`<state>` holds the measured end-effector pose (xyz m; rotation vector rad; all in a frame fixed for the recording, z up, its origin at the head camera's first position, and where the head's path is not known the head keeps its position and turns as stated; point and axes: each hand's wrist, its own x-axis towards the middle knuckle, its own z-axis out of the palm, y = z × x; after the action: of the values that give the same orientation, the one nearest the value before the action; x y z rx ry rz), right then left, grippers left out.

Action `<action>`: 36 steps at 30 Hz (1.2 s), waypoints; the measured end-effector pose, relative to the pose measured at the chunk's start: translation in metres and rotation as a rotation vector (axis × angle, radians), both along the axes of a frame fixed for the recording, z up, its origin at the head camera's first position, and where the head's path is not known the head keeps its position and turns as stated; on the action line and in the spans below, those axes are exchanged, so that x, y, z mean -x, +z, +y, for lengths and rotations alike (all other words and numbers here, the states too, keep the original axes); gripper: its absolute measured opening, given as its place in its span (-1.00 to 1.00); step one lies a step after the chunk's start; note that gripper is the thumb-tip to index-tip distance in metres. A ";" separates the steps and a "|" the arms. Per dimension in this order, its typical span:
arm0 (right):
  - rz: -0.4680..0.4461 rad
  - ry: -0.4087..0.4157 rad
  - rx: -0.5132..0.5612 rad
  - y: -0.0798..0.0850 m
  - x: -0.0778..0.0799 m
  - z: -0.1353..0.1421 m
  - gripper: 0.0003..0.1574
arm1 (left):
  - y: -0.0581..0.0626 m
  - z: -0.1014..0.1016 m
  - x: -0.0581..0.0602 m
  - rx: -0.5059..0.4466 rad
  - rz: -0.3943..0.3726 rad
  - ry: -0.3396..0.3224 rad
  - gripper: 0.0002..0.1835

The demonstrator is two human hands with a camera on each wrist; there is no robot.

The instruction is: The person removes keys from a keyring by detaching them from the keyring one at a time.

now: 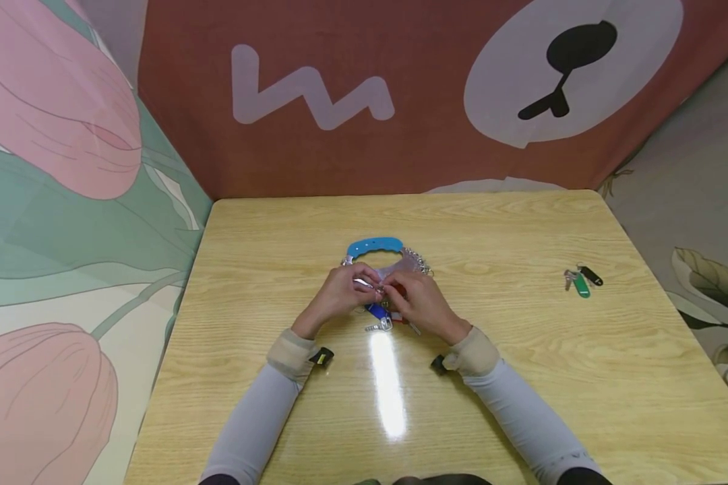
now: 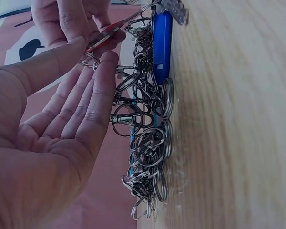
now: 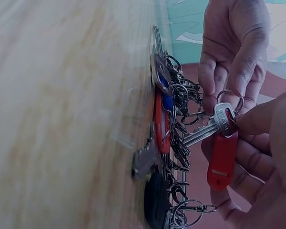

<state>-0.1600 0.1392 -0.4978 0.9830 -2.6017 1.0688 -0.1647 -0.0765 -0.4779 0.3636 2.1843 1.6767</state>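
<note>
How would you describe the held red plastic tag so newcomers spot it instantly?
Over the pale wooden table, find the person's left hand and right hand, meeting above tangled metal rings. At their fingers, beside a silver metal key, is the red plastic key tag. Unlike the reddish plastic tag below, it is held up.

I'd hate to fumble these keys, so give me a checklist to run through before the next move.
1. Left hand on the split ring: ok, it is pinched.
2. Right hand on the red key tag: ok, held.
3. Silver key threaded on that ring: cannot tell, the join is partly hidden.
4. Blue handle steadied by a hand: not ok, neither grips it.
5. Green key tag and black key tag clear of the work: ok, both lie well off to the right.
</note>
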 end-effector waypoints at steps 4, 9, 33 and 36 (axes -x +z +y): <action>-0.009 -0.018 -0.009 0.000 0.000 -0.001 -0.92 | 0.000 0.000 0.000 -0.010 -0.012 0.010 -0.72; -0.030 -0.040 -0.026 0.000 -0.001 -0.001 -0.91 | -0.001 -0.001 -0.001 -0.012 -0.001 0.005 -0.72; -0.172 -0.076 0.053 0.010 0.000 0.005 -0.89 | -0.002 -0.002 0.000 -0.045 0.018 0.002 -0.77; -0.245 -0.107 0.083 0.016 0.001 0.011 -0.89 | -0.002 -0.002 0.001 -0.053 0.015 0.002 -0.76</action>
<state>-0.1614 0.1498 -0.4820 0.7266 -2.7357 1.3320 -0.1655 -0.0781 -0.4803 0.3900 2.1552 1.7405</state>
